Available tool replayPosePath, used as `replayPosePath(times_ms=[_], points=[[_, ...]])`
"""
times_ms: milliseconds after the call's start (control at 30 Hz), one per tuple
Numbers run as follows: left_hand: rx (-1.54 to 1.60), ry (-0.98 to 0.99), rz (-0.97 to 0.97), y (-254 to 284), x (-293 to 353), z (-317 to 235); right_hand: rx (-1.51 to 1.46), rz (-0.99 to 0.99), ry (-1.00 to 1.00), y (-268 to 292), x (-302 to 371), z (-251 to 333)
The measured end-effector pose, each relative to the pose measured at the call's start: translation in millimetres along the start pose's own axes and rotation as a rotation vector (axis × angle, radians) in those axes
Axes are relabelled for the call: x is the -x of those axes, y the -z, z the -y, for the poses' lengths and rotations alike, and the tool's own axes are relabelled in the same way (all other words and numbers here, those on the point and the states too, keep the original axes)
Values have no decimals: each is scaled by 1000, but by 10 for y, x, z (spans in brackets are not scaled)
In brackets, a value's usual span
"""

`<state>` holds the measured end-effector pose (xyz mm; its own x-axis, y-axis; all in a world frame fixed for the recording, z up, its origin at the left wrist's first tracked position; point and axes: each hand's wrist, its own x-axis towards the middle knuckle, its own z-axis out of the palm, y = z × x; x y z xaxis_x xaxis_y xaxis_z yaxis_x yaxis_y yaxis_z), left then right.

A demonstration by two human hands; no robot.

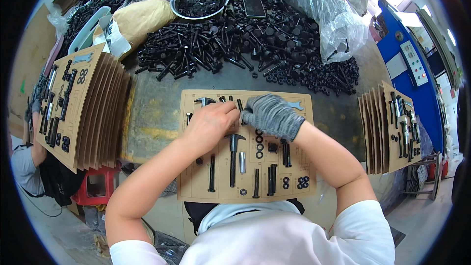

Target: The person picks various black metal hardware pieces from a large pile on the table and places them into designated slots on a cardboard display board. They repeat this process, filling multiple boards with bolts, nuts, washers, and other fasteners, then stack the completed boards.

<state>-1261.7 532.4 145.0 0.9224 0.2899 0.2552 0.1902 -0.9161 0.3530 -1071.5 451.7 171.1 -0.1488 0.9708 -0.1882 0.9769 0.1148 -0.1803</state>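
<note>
A brown cardboard sheet (225, 167) lies in front of me at the table edge, with black bolts, nuts, washers and a pale blue open-end wrench (296, 105) set out on it. Over its upper middle, my bare left hand (212, 121) has its fingertips pinched together. Close beside it, my right hand (272, 114) wears a grey striped knit glove, with its fingers curled in. A black bolt (240, 104) shows just above where the fingertips meet; what either hand holds is hidden. Below the hands are a T-headed bolt (233, 162), a silver sleeve (242, 162) and a column of black washers (259, 145).
Loose black bolts and nuts (211, 44) heap across the table's far side, with a metal bowl (200, 15), phone (253, 6) and plastic bag (333, 24). Stacks of filled cardboard sheets stand left (91, 113) and right (387, 127). A co-worker's arm (38, 140) shows far left.
</note>
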Motion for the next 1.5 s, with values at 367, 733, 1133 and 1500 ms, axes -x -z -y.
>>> replayPosePath(times_ms=[367, 733, 1133, 1500], points=[[26, 100, -102, -68, 92, -130, 7, 10, 215, 113, -409, -334], [18, 104, -111, -62, 130, -128, -283, -77, 327, -22, -591, -283], [180, 278, -62, -163, -8, -41, -289, -28, 206, 9, -442, -326], [180, 260, -8, -82, -21, -44, -341, 13, 167, -57, -441, -320]])
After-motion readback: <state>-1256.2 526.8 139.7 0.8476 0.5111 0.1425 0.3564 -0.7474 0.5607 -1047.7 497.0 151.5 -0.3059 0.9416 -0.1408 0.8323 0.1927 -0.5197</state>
